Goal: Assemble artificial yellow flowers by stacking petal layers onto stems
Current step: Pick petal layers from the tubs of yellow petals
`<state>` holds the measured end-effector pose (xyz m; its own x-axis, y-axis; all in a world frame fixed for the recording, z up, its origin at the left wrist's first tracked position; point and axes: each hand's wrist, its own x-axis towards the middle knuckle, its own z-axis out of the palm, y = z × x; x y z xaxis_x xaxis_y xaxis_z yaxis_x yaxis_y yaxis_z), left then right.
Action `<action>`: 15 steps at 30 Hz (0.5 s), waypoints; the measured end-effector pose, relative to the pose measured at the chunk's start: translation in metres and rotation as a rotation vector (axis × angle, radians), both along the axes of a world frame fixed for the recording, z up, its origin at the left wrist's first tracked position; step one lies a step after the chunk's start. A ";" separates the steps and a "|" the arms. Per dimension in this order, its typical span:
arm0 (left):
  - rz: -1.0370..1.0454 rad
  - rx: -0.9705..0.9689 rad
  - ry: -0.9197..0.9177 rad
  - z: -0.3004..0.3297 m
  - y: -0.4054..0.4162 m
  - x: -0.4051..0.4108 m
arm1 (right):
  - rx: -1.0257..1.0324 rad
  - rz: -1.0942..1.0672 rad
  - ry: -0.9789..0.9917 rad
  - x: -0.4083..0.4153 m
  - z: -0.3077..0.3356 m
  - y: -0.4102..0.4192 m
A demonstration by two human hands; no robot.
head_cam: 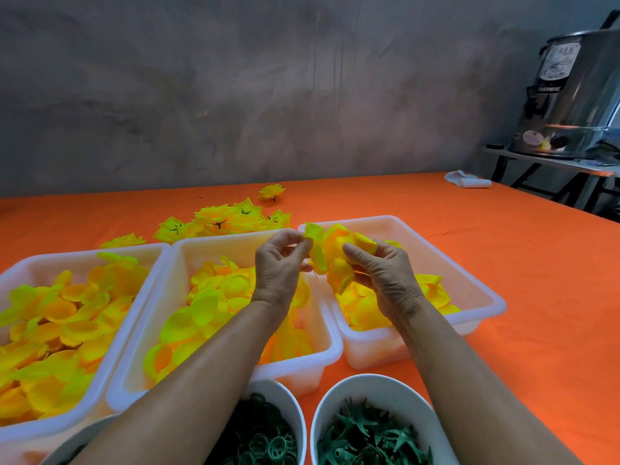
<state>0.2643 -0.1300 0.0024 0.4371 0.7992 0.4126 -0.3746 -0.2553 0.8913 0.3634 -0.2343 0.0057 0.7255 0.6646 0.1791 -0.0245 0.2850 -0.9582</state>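
Note:
My right hand (382,276) grips a partly built yellow flower (339,255) above the white trays, its petals bunched against my palm. My left hand (278,260) pinches a loose yellow petal layer (315,250) right beside that flower, touching its left side. The stem is hidden behind the petals and fingers. Three white trays hold loose yellow petal layers: left (40,273), middle (188,253) and right (469,280). Several finished yellow flowers (228,221) lie on the orange table behind the trays.
Two white bowls stand at the near edge, one with green rings (268,441), one with green star-shaped calyx pieces (369,437). The orange table (520,263) stretches right. A white roll (468,180) lies at the far right, and a steel urn (577,95) stands on a side stand.

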 end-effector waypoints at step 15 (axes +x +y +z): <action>-0.012 -0.225 0.018 0.000 -0.002 0.000 | 0.044 -0.382 -0.049 0.009 -0.005 0.004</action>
